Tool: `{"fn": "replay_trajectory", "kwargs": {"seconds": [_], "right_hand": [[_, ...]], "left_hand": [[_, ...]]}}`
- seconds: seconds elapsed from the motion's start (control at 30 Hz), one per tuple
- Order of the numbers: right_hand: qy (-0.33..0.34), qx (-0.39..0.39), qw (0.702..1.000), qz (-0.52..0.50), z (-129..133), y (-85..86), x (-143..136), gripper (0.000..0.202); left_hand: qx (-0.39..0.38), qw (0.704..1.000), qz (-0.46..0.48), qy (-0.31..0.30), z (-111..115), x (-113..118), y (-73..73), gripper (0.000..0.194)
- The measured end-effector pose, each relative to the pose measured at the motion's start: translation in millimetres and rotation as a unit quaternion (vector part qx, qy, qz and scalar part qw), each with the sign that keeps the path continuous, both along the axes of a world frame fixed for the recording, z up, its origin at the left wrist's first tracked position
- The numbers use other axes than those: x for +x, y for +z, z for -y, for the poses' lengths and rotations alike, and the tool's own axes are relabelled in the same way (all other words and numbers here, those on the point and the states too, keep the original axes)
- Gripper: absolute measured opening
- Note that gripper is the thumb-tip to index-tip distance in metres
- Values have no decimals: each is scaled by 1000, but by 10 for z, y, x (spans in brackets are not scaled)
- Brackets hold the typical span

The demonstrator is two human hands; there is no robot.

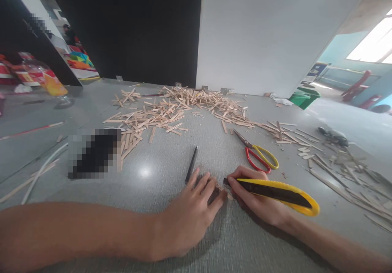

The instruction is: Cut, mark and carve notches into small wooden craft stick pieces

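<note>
Head view: we note left hand (190,211) flat on grey counter (147,232), fingers together, pressing small wood piece (221,188) at fingertips. Right hand (257,201) clamped on yellow utility knife (275,191), blade tip touching that piece. We judge cut in progress, not finished. Black pen (191,164) just beyond left hand; red-yellow scissors (257,152) near right hand. Large pile of wooden sticks (171,109) behind, cut offcuts (337,166) at right: some trimming done, much stock left.

Lower centre: left hand (190,215) is pressing a small wooden stick piece (221,188); right hand (257,199) is gripping a yellow utility knife (275,191) against it.
</note>
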State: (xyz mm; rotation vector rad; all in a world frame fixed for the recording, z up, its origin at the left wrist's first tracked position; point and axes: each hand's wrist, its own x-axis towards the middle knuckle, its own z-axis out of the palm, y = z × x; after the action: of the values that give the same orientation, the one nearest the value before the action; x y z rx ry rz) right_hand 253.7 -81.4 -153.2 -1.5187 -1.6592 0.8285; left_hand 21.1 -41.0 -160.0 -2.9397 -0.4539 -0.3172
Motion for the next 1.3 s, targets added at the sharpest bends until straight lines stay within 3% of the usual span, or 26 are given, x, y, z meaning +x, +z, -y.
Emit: {"fn": "replay_trajectory", "kwargs": {"seconds": [0.17, 0.37, 0.53, 0.73, 1.03, 1.3], "right_hand": [[-14, 8, 1000, 20, -16, 0, 5, 33], [-13, 2, 1000, 21, -40, 5, -12, 33], [-8, -9, 1000, 7, -28, 7, -9, 33], [3, -8, 1000, -1, -31, 3, -9, 34], [27, -26, 999, -22, -35, 26, -22, 35], [42, -35, 996, -64, -33, 14, -31, 37]], "left_hand": [[50, 999, -7, 13, 35, 15, 75, 50], [50, 992, 81, -81, 29, 40, 72, 32], [25, 995, 87, -37, 18, 26, 62, 23], [9, 999, 29, -27, -6, -1, 21, 33], [-58, 998, 20, -13, -14, 17, -16, 50], [-93, 995, 25, -2, -25, 14, -7, 51]]}}
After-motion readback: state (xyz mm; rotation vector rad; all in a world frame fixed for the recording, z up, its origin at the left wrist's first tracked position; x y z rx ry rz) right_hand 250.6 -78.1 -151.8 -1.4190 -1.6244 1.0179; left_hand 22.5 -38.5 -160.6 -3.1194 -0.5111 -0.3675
